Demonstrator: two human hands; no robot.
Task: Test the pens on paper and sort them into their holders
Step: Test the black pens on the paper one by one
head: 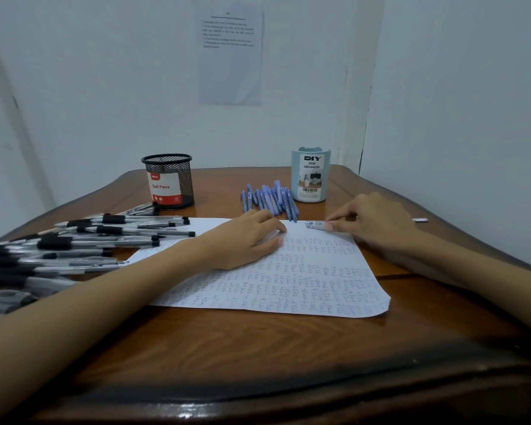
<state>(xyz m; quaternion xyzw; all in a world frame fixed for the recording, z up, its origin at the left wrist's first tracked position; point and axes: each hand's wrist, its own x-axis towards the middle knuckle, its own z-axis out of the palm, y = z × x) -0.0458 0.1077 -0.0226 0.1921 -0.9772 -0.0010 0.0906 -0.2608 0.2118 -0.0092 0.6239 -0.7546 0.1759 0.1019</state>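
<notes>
Pen in play: a pale blue pen [314, 224] lies at the far right corner of the paper [304, 280], with its long axis running left to right along the sheet's far edge.
Nearer hand: the right hand [373, 223] is already on it. The left hand [246, 240] is near, but apart on the pen's left.
Right hand: thumb and forefinger are curled in and pinch the pen's right end, and the barrel pokes out leftward. We cannot tell whether it rests on the sheet or sits just above it.
Left hand: it lies palm down on the paper with fingers loosely spread, pinning the sheet and grasping nothing.
Blue pile: the loose blue pens [270, 199] lie on the table [258, 348] just behind the paper, beside the pale blue organizer [310, 179].
Black pile: the black pens [89, 240] are heaped at the left and overlap the paper's left corner, with the mesh holder [169, 179] behind them.
Holders: no pen shows above either rim.
Paper: most of it is covered with small ink marks, though the far left part is bare.
Our reading: the organizer stands just beyond the right hand — a short reach forward, should this pen be bound there.
Unclear: a small pale tip [420, 220] shows past the right hand. We cannot tell whether it belongs to this pen or another.
</notes>
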